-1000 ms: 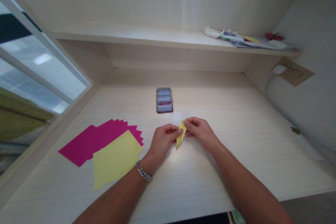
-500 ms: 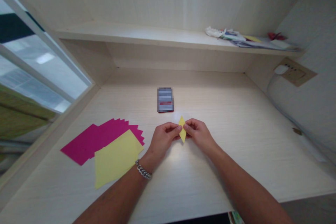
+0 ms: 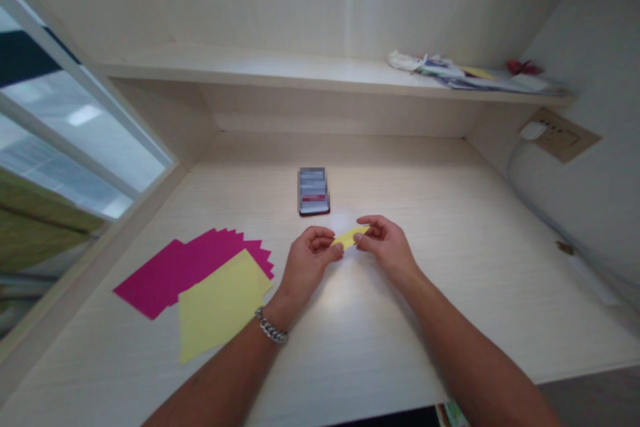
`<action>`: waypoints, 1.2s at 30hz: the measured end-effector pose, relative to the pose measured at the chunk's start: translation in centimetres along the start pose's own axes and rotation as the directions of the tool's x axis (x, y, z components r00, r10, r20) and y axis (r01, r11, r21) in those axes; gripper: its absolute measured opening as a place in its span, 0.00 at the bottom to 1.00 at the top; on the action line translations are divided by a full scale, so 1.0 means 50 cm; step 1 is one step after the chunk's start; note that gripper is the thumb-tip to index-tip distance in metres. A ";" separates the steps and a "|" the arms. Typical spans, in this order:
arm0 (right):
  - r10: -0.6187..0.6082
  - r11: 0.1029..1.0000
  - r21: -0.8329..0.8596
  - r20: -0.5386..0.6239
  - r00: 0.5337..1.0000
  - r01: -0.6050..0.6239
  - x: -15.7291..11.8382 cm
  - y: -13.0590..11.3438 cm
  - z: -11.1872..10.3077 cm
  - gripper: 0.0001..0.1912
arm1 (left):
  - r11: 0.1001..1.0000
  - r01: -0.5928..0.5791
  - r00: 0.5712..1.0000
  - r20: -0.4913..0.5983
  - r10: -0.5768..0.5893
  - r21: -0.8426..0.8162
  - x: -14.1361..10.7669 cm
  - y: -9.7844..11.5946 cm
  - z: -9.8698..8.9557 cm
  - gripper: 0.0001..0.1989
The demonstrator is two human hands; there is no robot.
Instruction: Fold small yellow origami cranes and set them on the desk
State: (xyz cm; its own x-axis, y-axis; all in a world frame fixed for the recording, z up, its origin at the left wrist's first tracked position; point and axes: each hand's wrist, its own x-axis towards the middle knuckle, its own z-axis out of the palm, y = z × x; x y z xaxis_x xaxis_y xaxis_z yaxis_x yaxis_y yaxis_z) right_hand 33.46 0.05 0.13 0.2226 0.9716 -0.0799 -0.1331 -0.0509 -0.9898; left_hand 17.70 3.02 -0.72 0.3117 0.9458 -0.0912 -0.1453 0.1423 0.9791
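A small folded piece of yellow paper point(image 3: 349, 237) is held between both hands above the desk, its long side running nearly sideways. My left hand point(image 3: 311, 258) pinches its left end between thumb and fingers; a chain bracelet circles that wrist. My right hand point(image 3: 389, 244) grips the other end, thumb in front and fingers behind. Fingers hide both ends of the piece. Just beyond the hands, a phone point(image 3: 313, 192) with a blurred screen lies on the desk. Left of my left hand are yellow sheets point(image 3: 220, 303), partly over a fan of magenta sheets point(image 3: 175, 273).
A shelf point(image 3: 250, 70) runs along the back, with papers point(image 3: 465, 73) piled at its right. On the right wall a plug sits in a socket plate point(image 3: 560, 135), its cable point(image 3: 530, 203) trailing down. A window point(image 3: 75, 120) stands at the left, beside the desk point(image 3: 450, 200).
The folded yellow paper has turned from upright to nearly sideways between my fingers. My hands have shifted their hold to its two ends.
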 end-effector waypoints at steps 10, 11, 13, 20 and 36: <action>-0.059 0.998 0.020 -0.062 0.996 0.061 0.002 0.015 0.009 0.23 | 0.984 -0.066 0.998 -0.002 0.067 0.166 -0.006 0.006 0.002 0.11; -0.041 0.999 0.023 -0.063 0.997 0.042 0.001 0.017 0.011 0.22 | 0.987 -0.065 0.997 -0.026 0.070 0.148 -0.005 0.006 0.002 0.11; -0.005 1.000 0.030 -0.044 0.999 0.007 0.001 0.020 0.014 0.19 | 0.990 -0.064 0.995 -0.062 0.072 0.126 -0.003 0.008 0.001 0.12; 0.104 0.989 0.108 -0.006 0.995 -0.103 0.000 0.016 0.018 0.16 | 0.993 -0.047 0.997 -0.058 0.054 0.113 0.000 0.006 0.001 0.12; 0.129 0.989 0.052 0.125 0.984 -0.136 -0.006 0.003 0.006 0.12 | 0.997 0.057 0.995 0.076 -0.060 0.047 0.002 0.017 -0.006 0.10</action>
State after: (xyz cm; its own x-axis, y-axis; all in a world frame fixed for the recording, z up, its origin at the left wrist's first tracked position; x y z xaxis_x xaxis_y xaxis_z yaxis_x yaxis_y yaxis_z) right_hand 33.08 -0.15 0.03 0.0806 0.9782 -0.1913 -0.2126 -0.1706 -0.9621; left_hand 17.34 3.30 0.04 0.3907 0.9105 -0.1357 -0.0830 0.1817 0.9798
